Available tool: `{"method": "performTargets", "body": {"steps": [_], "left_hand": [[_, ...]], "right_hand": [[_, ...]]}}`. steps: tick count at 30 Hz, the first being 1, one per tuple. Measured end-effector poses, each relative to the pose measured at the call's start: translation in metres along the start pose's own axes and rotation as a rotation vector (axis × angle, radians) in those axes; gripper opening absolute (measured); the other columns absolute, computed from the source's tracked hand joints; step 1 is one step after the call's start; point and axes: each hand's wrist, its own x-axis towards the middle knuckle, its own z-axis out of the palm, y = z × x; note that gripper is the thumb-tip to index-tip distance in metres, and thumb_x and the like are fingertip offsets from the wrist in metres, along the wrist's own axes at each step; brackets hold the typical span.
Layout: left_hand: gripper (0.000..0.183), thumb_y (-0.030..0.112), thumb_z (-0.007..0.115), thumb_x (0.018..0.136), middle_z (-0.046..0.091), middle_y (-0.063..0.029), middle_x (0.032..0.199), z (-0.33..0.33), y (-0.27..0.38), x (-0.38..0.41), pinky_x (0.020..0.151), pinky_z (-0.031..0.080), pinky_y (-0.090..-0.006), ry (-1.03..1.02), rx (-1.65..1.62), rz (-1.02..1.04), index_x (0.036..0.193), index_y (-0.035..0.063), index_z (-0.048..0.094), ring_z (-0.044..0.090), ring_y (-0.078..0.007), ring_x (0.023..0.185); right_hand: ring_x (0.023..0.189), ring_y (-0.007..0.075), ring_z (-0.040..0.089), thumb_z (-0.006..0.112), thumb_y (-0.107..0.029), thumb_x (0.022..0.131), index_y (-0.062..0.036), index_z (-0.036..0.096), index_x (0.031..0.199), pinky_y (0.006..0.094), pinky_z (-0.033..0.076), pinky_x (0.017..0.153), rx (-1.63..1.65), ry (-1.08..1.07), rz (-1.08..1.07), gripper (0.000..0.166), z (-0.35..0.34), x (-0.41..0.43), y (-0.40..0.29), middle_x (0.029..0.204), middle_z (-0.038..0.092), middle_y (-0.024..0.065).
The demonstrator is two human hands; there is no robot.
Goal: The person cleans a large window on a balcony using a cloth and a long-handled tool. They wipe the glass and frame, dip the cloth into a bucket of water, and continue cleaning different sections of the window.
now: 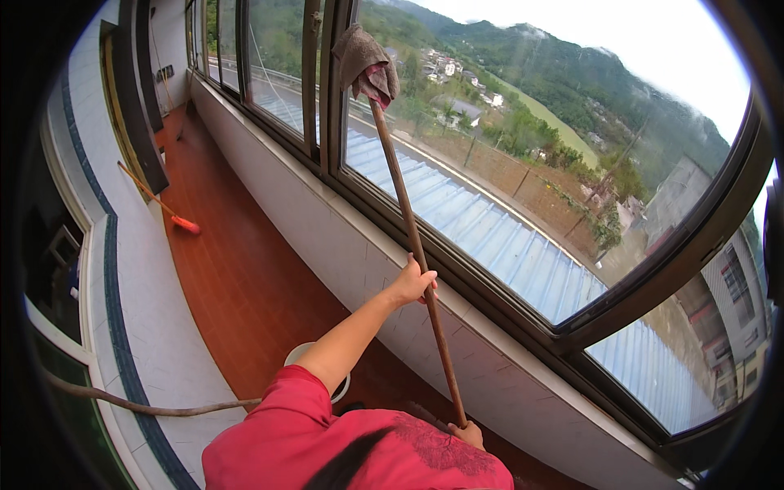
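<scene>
My left hand (415, 284) grips the middle of a long wooden pole (409, 208), its arm stretched out ahead. Near the pole's lower end, my right hand (468, 435) is closed around the wood, close to my red shirt. A brown-grey cloth (362, 55) with a pinkish part covers the pole's far upper end. That cloth lies over the upright dark frame and the left edge of a large window pane (520, 153); whether it presses on the glass, I cannot tell. Part of a white bucket (297, 353) shows behind my left arm.
A tiled wall (294, 245) with a narrow ledge runs below the sliding windows. On the red-brown floor (245, 294), an orange-headed broom (185, 224) leans toward the left wall. A bent wooden stick (165, 409) crosses at the lower left. Glazed doors or windows line the left side.
</scene>
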Motion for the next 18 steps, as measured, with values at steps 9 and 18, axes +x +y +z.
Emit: {"method": "performTargets", "body": {"steps": [9, 18], "left_hand": [[0.020, 0.012, 0.059, 0.086, 0.061, -0.0076, 0.096, 0.093, -0.118, -0.066, 0.088, 0.046, -0.0348, -0.544, -0.248, 0.058, 0.098, 0.0076, 0.043, 0.057, -0.0175, 0.098], [0.040, 0.007, 0.055, 0.088, 0.056, -0.0142, 0.119, 0.075, -0.036, -0.043, 0.091, 0.045, -0.0364, -0.417, -0.627, 0.075, 0.125, 0.0090, 0.042, 0.057, -0.0242, 0.106]], "right_hand": [[0.079, 0.0285, 0.063, 0.073, -0.036, 0.071, -0.0037, 0.062, 0.090, 0.0385, 0.048, 0.071, 0.182, 0.215, -0.025, 0.039, 0.020, -0.022, 0.047, 0.083, 0.065, 0.0133], [0.048, 0.0340, 0.052, 0.063, -0.036, 0.082, -0.0004, 0.056, 0.063, 0.0399, 0.040, 0.049, 0.315, 0.435, -0.330, 0.041, 0.007, -0.019, -0.006, 0.054, 0.049, 0.0182]]}}
